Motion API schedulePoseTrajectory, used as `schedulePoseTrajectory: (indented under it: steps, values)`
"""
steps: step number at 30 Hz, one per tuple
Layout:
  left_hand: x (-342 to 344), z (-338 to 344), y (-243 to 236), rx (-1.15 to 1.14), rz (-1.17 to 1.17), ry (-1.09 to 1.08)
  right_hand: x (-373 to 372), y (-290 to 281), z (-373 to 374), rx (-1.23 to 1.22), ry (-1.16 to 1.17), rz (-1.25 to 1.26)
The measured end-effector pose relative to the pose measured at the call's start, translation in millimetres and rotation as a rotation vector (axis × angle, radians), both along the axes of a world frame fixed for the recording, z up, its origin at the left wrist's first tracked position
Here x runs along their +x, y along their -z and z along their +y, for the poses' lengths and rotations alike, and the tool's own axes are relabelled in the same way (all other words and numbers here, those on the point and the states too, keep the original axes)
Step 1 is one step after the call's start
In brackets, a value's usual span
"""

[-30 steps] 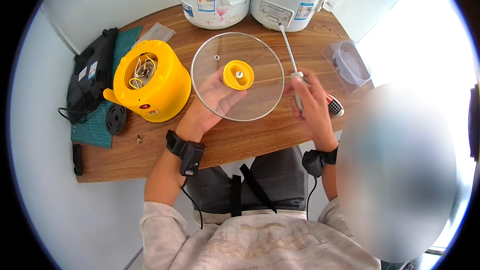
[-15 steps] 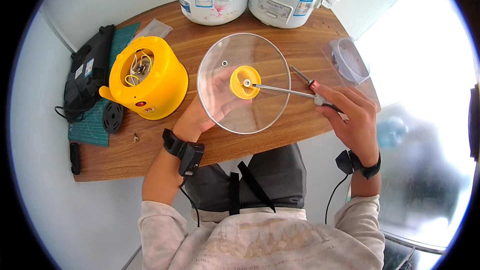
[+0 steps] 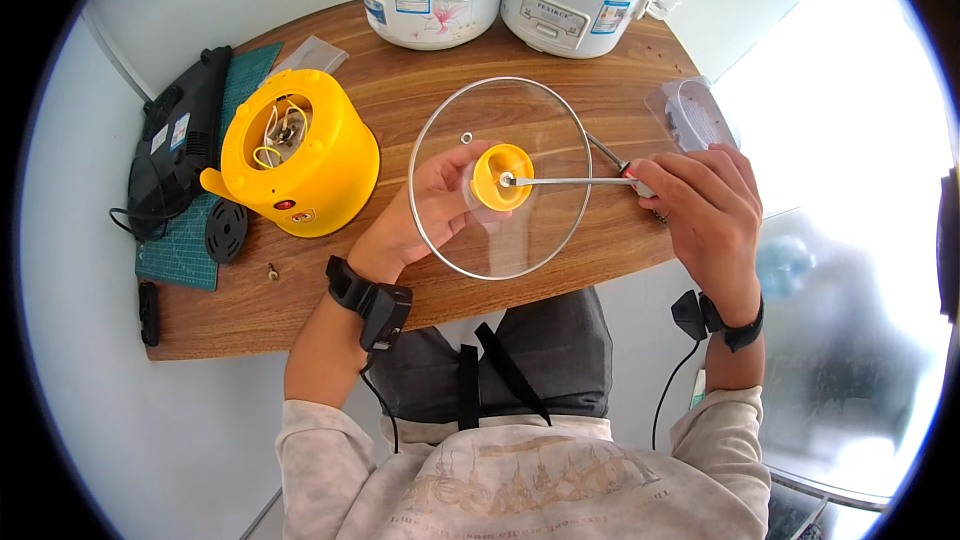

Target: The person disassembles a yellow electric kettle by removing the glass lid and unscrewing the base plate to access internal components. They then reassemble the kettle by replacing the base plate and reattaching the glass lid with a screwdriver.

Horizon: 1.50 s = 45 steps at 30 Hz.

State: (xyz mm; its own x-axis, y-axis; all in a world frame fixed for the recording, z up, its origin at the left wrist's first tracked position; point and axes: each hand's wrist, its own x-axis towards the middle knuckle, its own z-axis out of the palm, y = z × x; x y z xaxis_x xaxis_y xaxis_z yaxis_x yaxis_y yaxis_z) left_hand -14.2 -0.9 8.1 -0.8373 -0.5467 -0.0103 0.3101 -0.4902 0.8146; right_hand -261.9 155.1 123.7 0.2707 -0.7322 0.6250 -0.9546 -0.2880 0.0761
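Observation:
My left hand (image 3: 437,193) is closed on a round glass lid (image 3: 545,240) with a metal rim, its fingers seen through the glass around the yellow knob (image 3: 488,188). The lid is held raised, tilted toward me, above the wooden table. A small metal fastener sits in the knob's middle. My right hand (image 3: 708,202) grips a screwdriver (image 3: 575,181), its long metal shaft running leftward across the lid. The tip meets the fastener. Behind the lid's right edge, another screwdriver (image 3: 604,151) is partly hidden by my right hand.
A yellow appliance housing (image 3: 335,170) with exposed wires stands at left on the wooden table (image 3: 250,325). Beside it are a black perforated disc (image 3: 227,232), a small screw (image 3: 273,272), a green mat (image 3: 180,262) and a black device (image 3: 175,155). Two white rice cookers (image 3: 430,15) stand behind; a clear plastic tray (image 3: 695,115) lies right.
The lid has shifted slightly right and toward me. My right hand's grip has moved, and the screwdriver shaft lies more level, its tip at the knob's centre.

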Motion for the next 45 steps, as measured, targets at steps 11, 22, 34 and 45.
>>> schedulePoseTrajectory:
  steps: [11, 22, 34, 45]
  values:
    - [1.7, -5.0, 5.7, 0.098, 0.106, 0.05, 2.2, -3.8, 1.2, -0.001, 0.011, 0.068]
    - [-0.3, -0.3, -0.1, -0.312, -0.148, -0.11, -1.6, -12.0, 2.0, 0.0, -0.013, 0.201]
    - [0.4, 3.2, -4.6, -0.369, -0.069, -0.233, 3.9, 24.0, 9.2, 0.132, -0.021, -0.087]
    - [2.7, 0.5, -11.3, -0.525, -0.098, -0.34, 41.9, 63.6, 35.6, 0.707, 0.068, -1.068]
